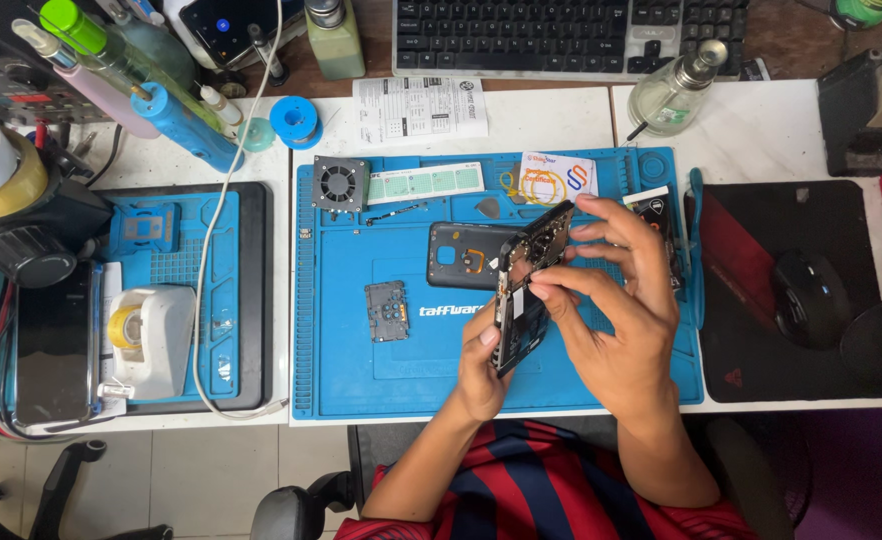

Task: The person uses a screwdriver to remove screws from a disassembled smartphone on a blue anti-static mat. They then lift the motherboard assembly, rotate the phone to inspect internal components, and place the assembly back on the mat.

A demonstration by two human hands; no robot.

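Both my hands hold an opened black phone body (523,285) tilted on its edge above the blue repair mat (361,360). My left hand (483,365) grips its lower end from below. My right hand (616,300) pinches its upper middle with thumb and fingers. The phone's dark back cover (458,255) lies flat on the mat just behind. A small grey metal shield plate (387,311) rests on the mat to the left.
A small square fan (340,184) and paper strips sit at the mat's back edge. A tape dispenser (147,340) and a dark phone (56,345) lie left. Squeeze bottles (186,125) stand back left, a keyboard (561,35) behind, a mouse (809,298) right.
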